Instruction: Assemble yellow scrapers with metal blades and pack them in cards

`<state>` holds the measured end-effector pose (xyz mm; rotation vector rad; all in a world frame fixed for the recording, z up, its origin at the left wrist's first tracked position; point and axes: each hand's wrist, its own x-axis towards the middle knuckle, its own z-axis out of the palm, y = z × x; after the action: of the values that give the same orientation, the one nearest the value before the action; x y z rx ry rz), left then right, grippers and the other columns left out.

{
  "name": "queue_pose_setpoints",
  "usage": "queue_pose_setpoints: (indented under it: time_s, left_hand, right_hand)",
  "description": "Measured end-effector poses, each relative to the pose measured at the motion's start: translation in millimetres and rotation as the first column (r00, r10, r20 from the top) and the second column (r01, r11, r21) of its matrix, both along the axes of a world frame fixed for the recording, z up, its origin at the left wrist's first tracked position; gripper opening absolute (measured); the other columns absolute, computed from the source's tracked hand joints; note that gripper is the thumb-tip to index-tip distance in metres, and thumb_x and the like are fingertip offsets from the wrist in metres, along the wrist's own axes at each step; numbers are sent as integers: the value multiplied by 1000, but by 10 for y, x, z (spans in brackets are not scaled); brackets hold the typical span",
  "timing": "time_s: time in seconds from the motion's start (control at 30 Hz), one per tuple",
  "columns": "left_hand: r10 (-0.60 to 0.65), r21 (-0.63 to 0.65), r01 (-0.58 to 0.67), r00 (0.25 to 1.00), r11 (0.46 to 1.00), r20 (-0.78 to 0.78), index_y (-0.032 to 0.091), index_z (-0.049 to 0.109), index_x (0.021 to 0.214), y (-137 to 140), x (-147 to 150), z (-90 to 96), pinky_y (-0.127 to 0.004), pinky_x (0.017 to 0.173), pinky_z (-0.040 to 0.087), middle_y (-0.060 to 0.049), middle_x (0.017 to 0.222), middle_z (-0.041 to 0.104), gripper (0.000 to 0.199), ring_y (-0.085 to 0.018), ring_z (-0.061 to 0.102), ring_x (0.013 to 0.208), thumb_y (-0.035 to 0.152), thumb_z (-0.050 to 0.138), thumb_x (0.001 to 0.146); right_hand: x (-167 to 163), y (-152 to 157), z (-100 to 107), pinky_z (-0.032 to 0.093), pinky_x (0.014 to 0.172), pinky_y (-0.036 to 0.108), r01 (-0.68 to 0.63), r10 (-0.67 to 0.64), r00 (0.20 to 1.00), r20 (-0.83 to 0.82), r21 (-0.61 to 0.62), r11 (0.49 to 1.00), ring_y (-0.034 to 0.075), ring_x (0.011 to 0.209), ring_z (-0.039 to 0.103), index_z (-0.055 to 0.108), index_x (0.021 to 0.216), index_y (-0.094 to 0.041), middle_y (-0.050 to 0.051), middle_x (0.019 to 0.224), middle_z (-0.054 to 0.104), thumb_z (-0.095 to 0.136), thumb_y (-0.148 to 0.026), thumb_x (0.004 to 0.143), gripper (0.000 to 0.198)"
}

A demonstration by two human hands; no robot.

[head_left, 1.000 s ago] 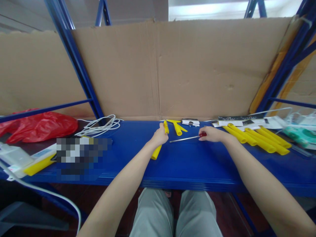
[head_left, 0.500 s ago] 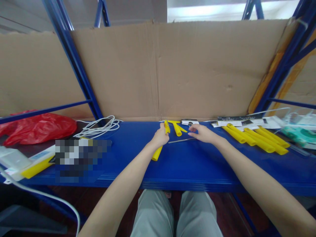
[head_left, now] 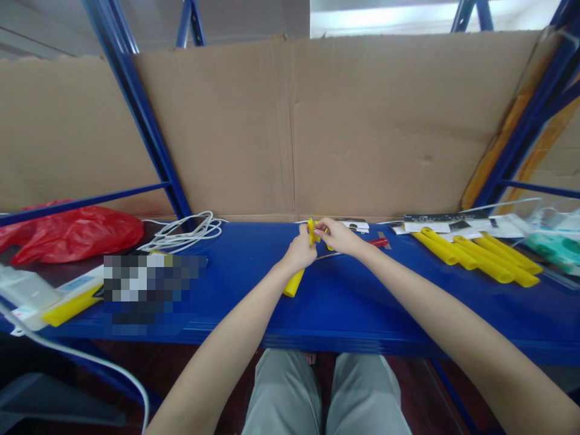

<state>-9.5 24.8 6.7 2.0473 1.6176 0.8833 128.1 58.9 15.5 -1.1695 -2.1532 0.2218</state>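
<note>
My left hand is wrapped round a yellow plastic tube, whose lower end sticks out below the fist. At its top, a yellow end piece shows above my fingers. My right hand has come up against that top end, with thumb and fingertips pinched at it. Behind my right fingers, another yellow plastic piece on the shelf is mostly hidden. Under my right wrist lies a screwdriver with a red handle and a thin metal shaft.
Several yellow tubes lie on the right of the blue shelf, by printed packaging. White cable and a red plastic bag lie at left. Cardboard walls the back; blue posts stand at the sides.
My right hand has moved left from above the screwdriver to the top of the tube, and the red handle now shows. My left hand keeps its hold.
</note>
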Motion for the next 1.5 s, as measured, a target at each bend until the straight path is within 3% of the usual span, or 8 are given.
queue_pose_setpoints:
  time_s: [0.2, 0.4, 0.67, 0.87, 1.07, 1.27, 1.5]
  left_hand:
    - [-53, 1, 53, 993, 999, 104, 15, 33, 117, 9, 25, -13, -33, 75, 49, -13, 98, 65, 40, -21, 66, 82, 7, 47, 80]
    - [-88, -15, 92, 986, 996, 144, 15, 34, 114, -10, 57, -18, -29, 65, 49, -8, 87, 63, 35, -17, 63, 68, 11, 48, 82]
    - [-182, -97, 244, 888, 965, 421, 20, 31, 105, 8, 112, -115, -18, 42, 39, 7, 72, 51, 27, -5, 49, 40, 14, 48, 84]
    - [-201, -87, 265, 873, 960, 444, 21, 31, 102, 36, 116, -180, -18, 40, 38, 7, 73, 50, 26, -4, 49, 39, 14, 48, 84]
    - [-228, -99, 315, 839, 944, 494, 21, 33, 99, -6, 124, -125, -15, 37, 35, 8, 69, 52, 26, -4, 49, 38, 14, 52, 84]
    - [-188, -166, 320, 825, 933, 533, 20, 34, 102, -46, 148, -74, -16, 36, 35, 6, 71, 55, 29, -5, 49, 37, 8, 50, 82]
    - [-117, -191, 259, 829, 947, 547, 20, 33, 104, -6, 107, -76, -16, 35, 35, 1, 82, 60, 31, -4, 49, 38, 6, 50, 81]
  right_hand:
    - [3, 29, -77, 41, 63, 27, -25, 28, 995, -96, 36, 999, 15, 68, 55, 48, 79, -20, 1, 74, 60, 49, -23, 84, 6]
    - [67, -15, -94, 41, 61, 26, -61, 64, 984, -164, 23, 998, 14, 65, 52, 44, 79, -21, 0, 71, 56, 43, -24, 84, 6]
    - [97, -67, -63, 42, 60, 26, -37, 29, 985, -171, -40, 999, 13, 59, 53, 42, 74, -21, -1, 66, 56, 45, -18, 80, 8]
    - [88, -111, -70, 42, 62, 27, 18, -20, 993, -113, -22, 1000, 14, 61, 55, 45, 75, -21, 1, 66, 58, 44, -16, 79, 7]
    - [116, -145, -13, 39, 58, 24, 43, -44, 999, -32, -24, 999, 13, 59, 53, 44, 73, -20, 0, 64, 56, 46, -15, 79, 8]
    - [181, -134, 8, 37, 55, 22, -21, 20, 1000, -18, -60, 998, 12, 56, 52, 45, 75, -20, -1, 64, 58, 45, -15, 80, 7]
    - [287, -147, 55, 35, 54, 23, -61, 62, 998, 24, -7, 998, 12, 58, 51, 45, 75, -20, 0, 69, 58, 48, -19, 80, 6]
